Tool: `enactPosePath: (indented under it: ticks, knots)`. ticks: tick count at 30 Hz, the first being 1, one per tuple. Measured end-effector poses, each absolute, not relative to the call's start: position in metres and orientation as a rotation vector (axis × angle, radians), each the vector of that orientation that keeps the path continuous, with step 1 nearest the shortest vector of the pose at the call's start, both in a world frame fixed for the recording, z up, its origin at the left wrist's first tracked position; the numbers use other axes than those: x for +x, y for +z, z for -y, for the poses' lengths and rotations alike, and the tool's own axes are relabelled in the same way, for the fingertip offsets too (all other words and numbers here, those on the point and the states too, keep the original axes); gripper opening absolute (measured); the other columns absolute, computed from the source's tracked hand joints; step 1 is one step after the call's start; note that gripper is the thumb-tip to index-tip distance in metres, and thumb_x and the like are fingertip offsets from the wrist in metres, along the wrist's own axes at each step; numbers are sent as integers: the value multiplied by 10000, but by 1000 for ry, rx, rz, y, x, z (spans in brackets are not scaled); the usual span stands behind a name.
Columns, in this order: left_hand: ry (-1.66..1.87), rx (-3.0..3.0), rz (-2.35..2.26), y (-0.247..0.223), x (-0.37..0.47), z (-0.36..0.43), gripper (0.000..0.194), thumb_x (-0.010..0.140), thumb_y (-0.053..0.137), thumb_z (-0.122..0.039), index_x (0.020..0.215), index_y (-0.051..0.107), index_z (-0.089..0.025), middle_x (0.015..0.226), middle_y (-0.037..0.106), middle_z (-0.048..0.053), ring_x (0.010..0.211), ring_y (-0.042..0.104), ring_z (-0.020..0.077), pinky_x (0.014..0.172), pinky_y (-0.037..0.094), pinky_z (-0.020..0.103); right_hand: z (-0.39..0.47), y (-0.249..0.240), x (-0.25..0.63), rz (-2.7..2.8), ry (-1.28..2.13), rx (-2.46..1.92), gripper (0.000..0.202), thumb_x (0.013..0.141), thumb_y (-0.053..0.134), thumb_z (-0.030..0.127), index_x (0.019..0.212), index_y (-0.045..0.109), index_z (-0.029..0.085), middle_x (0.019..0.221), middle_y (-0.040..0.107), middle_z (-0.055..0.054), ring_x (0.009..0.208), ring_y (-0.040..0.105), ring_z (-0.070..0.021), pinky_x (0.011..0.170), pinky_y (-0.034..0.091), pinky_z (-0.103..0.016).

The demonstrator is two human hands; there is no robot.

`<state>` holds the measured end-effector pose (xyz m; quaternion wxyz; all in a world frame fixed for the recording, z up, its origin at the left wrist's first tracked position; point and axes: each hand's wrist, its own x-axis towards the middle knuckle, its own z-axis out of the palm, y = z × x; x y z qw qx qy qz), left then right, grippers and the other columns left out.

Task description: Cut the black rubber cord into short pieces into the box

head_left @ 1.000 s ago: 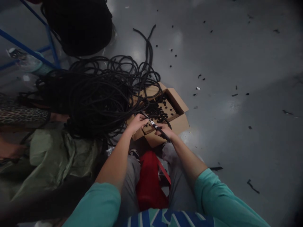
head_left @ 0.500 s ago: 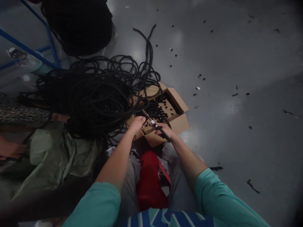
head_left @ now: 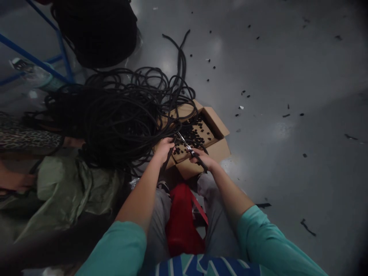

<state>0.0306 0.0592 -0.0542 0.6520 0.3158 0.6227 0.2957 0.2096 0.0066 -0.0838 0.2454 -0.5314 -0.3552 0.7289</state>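
Observation:
My left hand [head_left: 165, 148] is closed on a black cord [head_left: 169, 155] at the near left edge of an open cardboard box [head_left: 218, 152]. Black handles lie in the grip of my right hand [head_left: 201, 158], which holds scissors [head_left: 185, 143] with their blades pointing up and left over the box. The blade tips are close to my left fingers. Small black pieces [head_left: 198, 134] are scattered inside the box. A large tangle of black cord [head_left: 120, 119] lies left of the box, with some loops over its rim.
A big black coil [head_left: 94, 34] and a blue metal frame [head_left: 64, 57] stand at the upper left. Another person's arm [head_left: 17, 180] and green cloth [head_left: 71, 184] are at the left. A red stool [head_left: 184, 218] is between my legs. Black scraps dot the grey floor [head_left: 273, 76].
My left hand has shifted slightly left and up, and a length of cord now shows below it. The scissors have moved slightly right, with their blades now looking closer together.

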Motion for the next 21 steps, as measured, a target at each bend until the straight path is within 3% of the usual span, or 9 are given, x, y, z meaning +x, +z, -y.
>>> enactPosePath:
  ticks: [5, 8, 12, 21]
  knots:
    - [686, 701, -1368, -53, 30, -57, 286, 666, 594, -121, 950, 561, -115, 624, 575, -22, 477, 530, 63, 468, 394, 197, -8, -80, 211, 1037, 2051, -1389, 561, 466, 571, 98, 1019, 601, 191, 694, 570, 35, 715, 509, -136, 664, 388, -240]
    - [639, 744, -1353, -54, 31, -55, 225, 661, 617, -140, 874, 551, -107, 582, 578, -18, 422, 509, 69, 430, 368, 205, -8, -78, 210, 1042, 2052, -1412, 565, 465, 571, 87, 1021, 600, 183, 689, 568, 35, 720, 511, -137, 669, 386, -240]
    - [560, 821, -1361, -53, 32, -55, 120, 653, 625, -138, 722, 533, -102, 576, 576, -8, 394, 489, 57, 411, 351, 197, -8, -76, 208, 1050, 2071, -1435, 559, 469, 569, 84, 1019, 600, 182, 658, 560, 44, 665, 495, -122, 626, 376, -227]
    - [523, 927, -1351, -61, 30, -55, 92, 711, 586, -186, 705, 528, -114, 579, 549, -17, 383, 460, 41, 369, 302, 179, -8, -73, 203, 1031, 2050, -1525, 523, 463, 552, 103, 979, 617, 160, 516, 460, 76, 471, 392, -74, 455, 295, -198]
